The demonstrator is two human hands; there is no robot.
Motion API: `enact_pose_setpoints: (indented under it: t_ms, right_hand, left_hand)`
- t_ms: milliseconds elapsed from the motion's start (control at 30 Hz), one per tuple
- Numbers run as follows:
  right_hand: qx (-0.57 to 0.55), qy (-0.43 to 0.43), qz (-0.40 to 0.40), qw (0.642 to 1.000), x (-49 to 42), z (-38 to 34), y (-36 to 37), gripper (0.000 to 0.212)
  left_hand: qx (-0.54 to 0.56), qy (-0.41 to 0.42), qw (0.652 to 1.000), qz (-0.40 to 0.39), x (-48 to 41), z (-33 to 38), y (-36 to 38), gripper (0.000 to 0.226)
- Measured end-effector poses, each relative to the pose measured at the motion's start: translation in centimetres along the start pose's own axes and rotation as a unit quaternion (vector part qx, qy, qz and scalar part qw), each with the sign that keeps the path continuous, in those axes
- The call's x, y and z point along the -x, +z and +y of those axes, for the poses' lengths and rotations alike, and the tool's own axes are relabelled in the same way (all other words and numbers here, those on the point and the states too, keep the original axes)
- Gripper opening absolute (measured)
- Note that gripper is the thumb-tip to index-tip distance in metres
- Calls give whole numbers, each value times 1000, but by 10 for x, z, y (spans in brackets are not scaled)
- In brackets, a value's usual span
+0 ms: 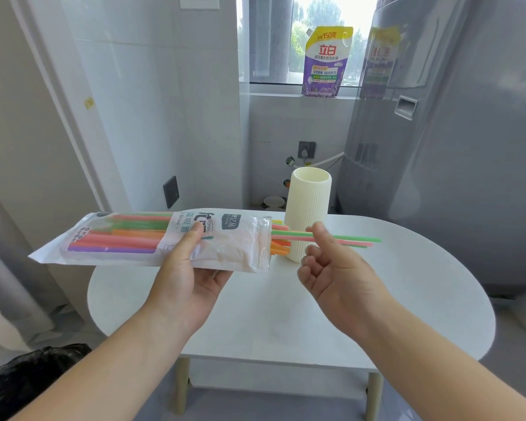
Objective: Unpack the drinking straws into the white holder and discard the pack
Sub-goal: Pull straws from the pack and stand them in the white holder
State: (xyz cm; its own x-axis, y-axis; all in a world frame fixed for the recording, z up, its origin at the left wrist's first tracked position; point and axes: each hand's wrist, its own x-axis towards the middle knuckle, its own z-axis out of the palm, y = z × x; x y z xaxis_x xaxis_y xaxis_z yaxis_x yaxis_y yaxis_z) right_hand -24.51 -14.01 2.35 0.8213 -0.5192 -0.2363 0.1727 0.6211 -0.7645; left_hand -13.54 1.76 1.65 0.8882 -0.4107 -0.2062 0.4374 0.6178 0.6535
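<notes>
1. We find the left hand [192,268] gripping the pack [152,238] near its middle. The thumb lies on the printed front and the fingers curl underneath.
2. We see the pack held roughly level above the left part of the white table [286,314], not touching it. Its sealed end points left and its open mouth points right.
3. We note that most of the drinking straws [119,241] lie inside the pack, in pink, green, orange and purple. Several tips project from the open mouth.
4. We find the right hand [331,268] just beside the mouth of the pack. Its thumb and forefinger pinch two drawn-out straws [356,239], one green and one pink. The other fingers are loosely curled into the palm.
5. We see these two straws lying nearly level, with their left ends at the pack mouth and their right ends free beyond the hand.
6. We locate the white holder [310,208] standing upright on the table, mouth upward, directly behind the projecting straws and the right thumb. We cannot tell whether the straws touch its ribbed wall.
7. We also record:
   - a black bag [28,375] on the floor at lower left;
   - a purple detergent pouch [327,62] on the window sill;
   - a grey appliance [453,147] at the right.
</notes>
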Motion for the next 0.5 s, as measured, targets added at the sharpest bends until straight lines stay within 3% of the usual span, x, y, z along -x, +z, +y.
enact_pose_setpoints:
  t_ms: [200, 367, 500]
  right_hand:
    - [-16, -52, 51, 997, -7, -5, 5, 28]
    - [0, -86, 21, 996, -7, -16, 4, 13]
    - [72, -152, 10, 986, -10, -30, 3, 18]
  left_hand:
    - [-5, -15, 1000, 1, 3, -4, 0, 17]
    - [11, -22, 1000, 13, 2, 0, -1, 17]
    - [18, -18, 1000, 18, -1, 4, -2, 17]
